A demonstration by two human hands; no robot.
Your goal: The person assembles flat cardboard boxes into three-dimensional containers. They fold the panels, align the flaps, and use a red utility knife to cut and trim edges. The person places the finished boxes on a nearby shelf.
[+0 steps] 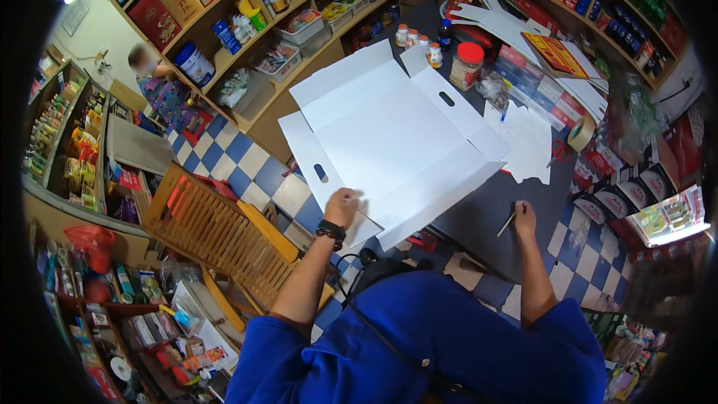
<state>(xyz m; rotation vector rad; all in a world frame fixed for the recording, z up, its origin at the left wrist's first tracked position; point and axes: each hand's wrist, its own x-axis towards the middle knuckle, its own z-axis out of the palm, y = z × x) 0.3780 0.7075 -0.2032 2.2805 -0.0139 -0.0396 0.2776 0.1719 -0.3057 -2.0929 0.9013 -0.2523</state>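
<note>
**White card blank flat on the counter, hands at its near edge**

White cardboard sheet (389, 142), die-cut with flaps and two slotted handle holes, lies unfolded in the middle of the frame on a dark counter (486, 217). Its near flaps overhang the counter's edge toward the lower centre.

Left hand (342, 208) rests on the lower-left flap, fingers curled down onto the card, pressing or pinching its edge; which of the two cannot be told. Black watch on that wrist. Right hand (523, 218) sits off the sheet at lower right, fingers closed round a thin pale stick (508, 223), perhaps a pencil or blade; too small to tell.

Judged step: folding or creasing the near flap, box not yet raised. Next move likely calls for a firm hold along the crease line while the flap lifts.

Further out: roll of tape (580, 133) and red scissors (559, 151) at right, a red-lidded jar (468, 66) above, more cut card (501, 19) at the top. Wooden crate (217, 232) lower left; checkered floor (239, 157); a person (161, 86) upper left by shelves.
</note>
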